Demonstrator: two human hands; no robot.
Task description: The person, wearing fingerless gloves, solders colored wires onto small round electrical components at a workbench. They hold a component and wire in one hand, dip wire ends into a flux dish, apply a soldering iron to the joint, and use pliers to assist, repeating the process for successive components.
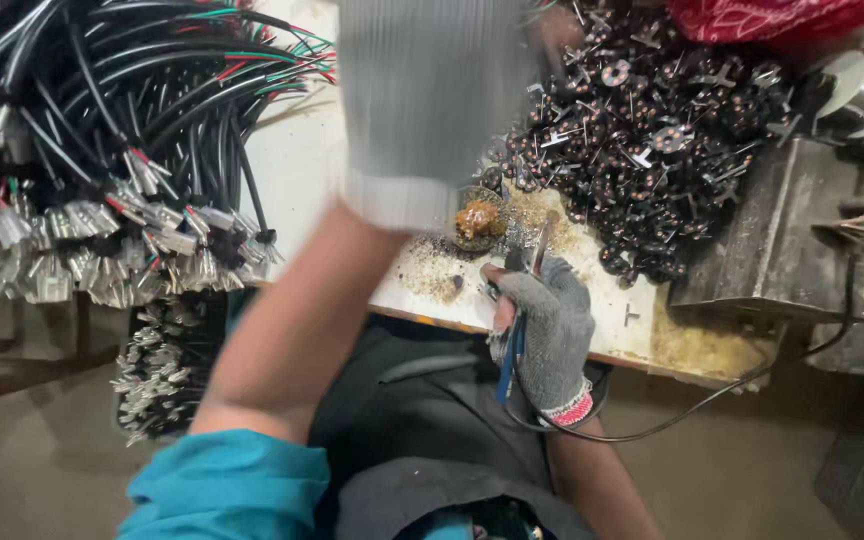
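Overall, a pale, stained table carries the work, its near edge running across the lower middle of the view. Largest on it is a bundle of black cables with red and green inner wires, lying at the left, its metal terminal ends hanging over the table edge. A heap of small dark coil parts with metal pins covers the right portion of the table, just beside a grimy metal block at the far right. A red cloth shows at the top right corner.

The left hand, in a light grey knit glove, is raised above the table centre and blurred; whether its grip is open or holds anything cannot be told. The right hand, in a darker grey glove with a red-banded cuff, sits at the near table edge, its grip closed around a soldering iron with a blue handle, the iron's tip pointing up toward a small round tin of brown flux. A black cord trails from the iron to the right. Brown residue lies scattered around the tin.
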